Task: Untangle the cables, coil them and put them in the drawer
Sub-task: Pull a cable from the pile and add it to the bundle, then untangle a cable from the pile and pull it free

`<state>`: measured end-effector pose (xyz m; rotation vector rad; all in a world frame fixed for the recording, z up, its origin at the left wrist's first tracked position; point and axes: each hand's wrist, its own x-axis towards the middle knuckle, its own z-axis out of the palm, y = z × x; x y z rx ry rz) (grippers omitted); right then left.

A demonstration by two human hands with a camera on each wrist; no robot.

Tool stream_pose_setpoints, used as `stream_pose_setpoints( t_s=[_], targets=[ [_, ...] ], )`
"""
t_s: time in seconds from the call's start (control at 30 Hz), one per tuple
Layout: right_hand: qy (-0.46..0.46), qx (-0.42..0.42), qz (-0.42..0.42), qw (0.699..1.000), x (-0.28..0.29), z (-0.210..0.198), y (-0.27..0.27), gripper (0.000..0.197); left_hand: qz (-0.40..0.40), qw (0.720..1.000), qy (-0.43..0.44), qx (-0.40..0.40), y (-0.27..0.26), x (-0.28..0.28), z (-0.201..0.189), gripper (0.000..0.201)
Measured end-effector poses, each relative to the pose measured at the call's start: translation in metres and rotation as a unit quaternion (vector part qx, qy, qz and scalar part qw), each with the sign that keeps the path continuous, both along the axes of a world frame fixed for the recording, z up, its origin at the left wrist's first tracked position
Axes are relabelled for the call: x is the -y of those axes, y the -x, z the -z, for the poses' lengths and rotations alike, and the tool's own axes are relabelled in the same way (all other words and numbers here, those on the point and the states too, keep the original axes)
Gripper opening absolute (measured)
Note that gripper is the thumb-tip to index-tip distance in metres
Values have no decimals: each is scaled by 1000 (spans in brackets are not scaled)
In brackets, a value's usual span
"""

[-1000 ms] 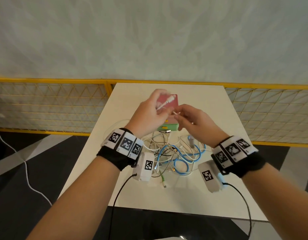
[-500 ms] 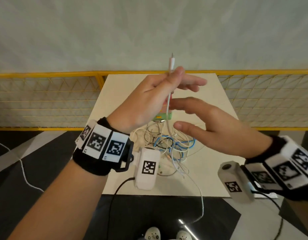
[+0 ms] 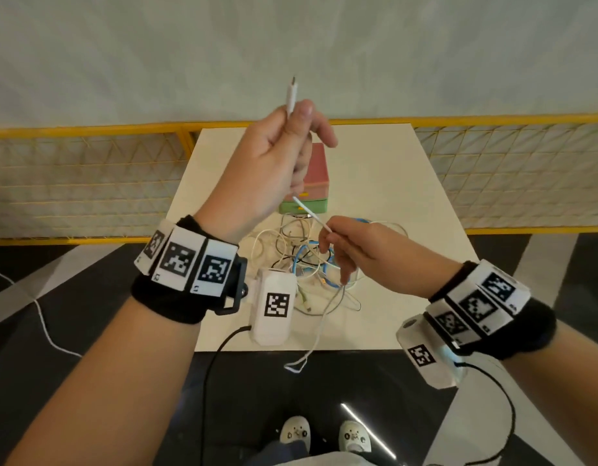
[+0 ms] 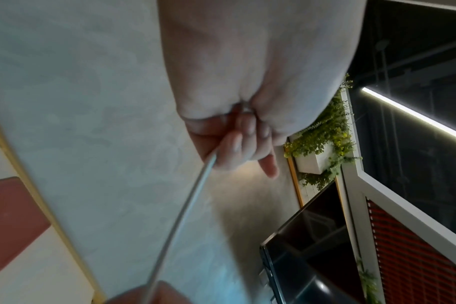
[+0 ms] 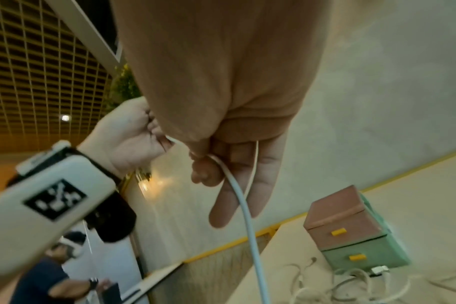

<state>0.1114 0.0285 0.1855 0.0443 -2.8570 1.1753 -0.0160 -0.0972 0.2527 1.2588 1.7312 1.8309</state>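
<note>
Head view, left hand: the left hand (image 3: 267,166) is raised above the table (image 3: 375,183), fingers curled round a white cable (image 3: 290,99) near its end; the plug stands upright above the fist.
Head view, right hand: the right hand (image 3: 354,250) is lower and to the right, pinching the same white cable between thumb and forefinger.
Head view, cable run: a short taut stretch spans the two hands; below the right hand the cable drops past the near table edge and ends in a hanging loop.
Head view, cable pile: a tangle of white, blue and dark cables (image 3: 307,264) lies on the table, under and between the wrists.
Head view, drawer unit: a small drawer unit (image 3: 316,183), pink above and green below, stands just behind the pile; both drawers appear closed.
Head view, surroundings: a yellow mesh railing (image 3: 89,183) runs behind the table.
Left wrist view, grip: fingers (image 4: 232,148) clenched round the white cable, which leaves the fist toward the bottom of the frame.
Left wrist view, background: a pink block at the left edge, blurred; a wall planter (image 4: 323,144) with greenery to the right.
Right wrist view, grip: thumb and forefinger pinch the white cable, which hangs down past the extended fingers (image 5: 237,197); the left hand is clenched just beside.
Right wrist view, task items: the drawer unit, closed, with orange handles, on the table at lower right; loose white cables lie just in front of it.
</note>
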Motion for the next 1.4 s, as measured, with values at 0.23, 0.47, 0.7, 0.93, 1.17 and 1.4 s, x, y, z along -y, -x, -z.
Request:
stream_pose_setpoints(
  t_s=[0.23,0.47,0.7,0.93,1.17,1.4],
  targets=[
    [-12,117,46,992,-4,50,10,25,-35,996,-77,5,-1,11,-10,40],
    [140,350,-62,924,13,93,-2,23,-33,999,1,5,0,20,12,39],
    [-82,312,70,944,-28,143,21,32,-30,985,170,6,2,18,62,36],
    [-116,340,186,915,-29,185,42,37,-68,975,188,101,4,9,91,32],
    [-8,267,311,912,-34,186,54,21,-58,974,166,144,20,0,99,49],
    [194,176,345,901,-44,147,51,54,-106,972,165,129,40,-5,113,35]
  ],
)
